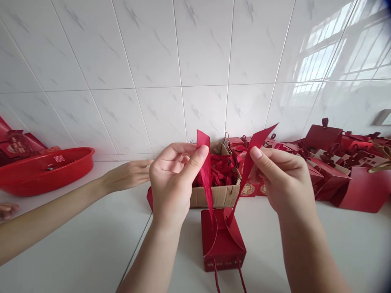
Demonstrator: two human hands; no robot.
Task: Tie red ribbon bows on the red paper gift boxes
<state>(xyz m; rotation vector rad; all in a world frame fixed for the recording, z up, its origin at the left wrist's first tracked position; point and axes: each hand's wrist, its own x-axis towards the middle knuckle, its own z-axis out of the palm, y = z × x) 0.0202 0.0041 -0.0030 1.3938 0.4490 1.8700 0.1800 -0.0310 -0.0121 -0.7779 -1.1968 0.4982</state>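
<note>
A small red gift box (224, 244) stands on the white table, its curved top flaps folded in and two cord handles hanging at the front. A red ribbon (207, 183) runs up from slots in the box top, its two ends spread apart in a V. My left hand (177, 179) pinches one end between thumb and fingers. The other end is pinched in my right hand (281, 175), at about the same height. Behind the box sits an open cardboard box (218, 197) full of loose red ribbons.
Another person's arm (131, 175) reaches in from the left, its fingertips hidden behind my left hand. A red plastic basin (45, 171) is at far left. Many red gift boxes (326, 175) crowd the right side against the tiled wall (159, 110).
</note>
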